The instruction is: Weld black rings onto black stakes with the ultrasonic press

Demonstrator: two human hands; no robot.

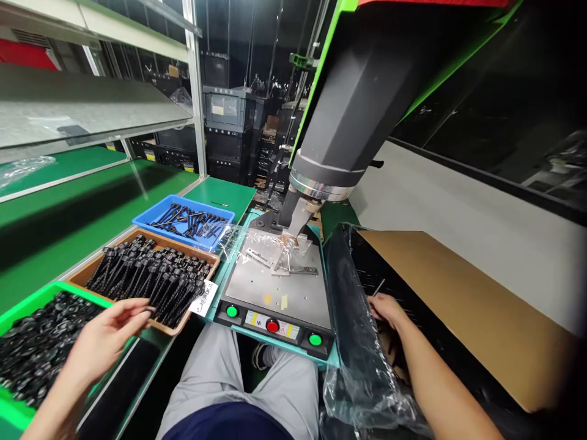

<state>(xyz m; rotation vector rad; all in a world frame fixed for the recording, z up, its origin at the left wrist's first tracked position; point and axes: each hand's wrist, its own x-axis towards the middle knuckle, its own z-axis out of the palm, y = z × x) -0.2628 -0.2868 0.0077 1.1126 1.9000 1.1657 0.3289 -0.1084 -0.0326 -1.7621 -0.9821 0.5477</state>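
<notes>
My left hand (112, 335) hovers between the green bin and the brown tray, thumb and fingers pinched on a small black part (150, 310) that is mostly hidden. Small black round parts (55, 330) fill the green bin (10, 318). In the brown tray (132, 234) lie many black stems with knob-like heads (151, 272). On the right, my right hand (387, 308) reaches into a box lined with a plastic bag (351, 318). Its fingers are closed around a thin light rod (378, 286) that sticks up from them.
Before my lap stands a press machine (330, 122) with a metal base plate (257, 290), two green buttons (315, 340) and a red one (272, 326). A blue tray (142, 220) holds more black stems. Cardboard (458, 293) lies at the right; stacked crates (224, 110) stand behind.
</notes>
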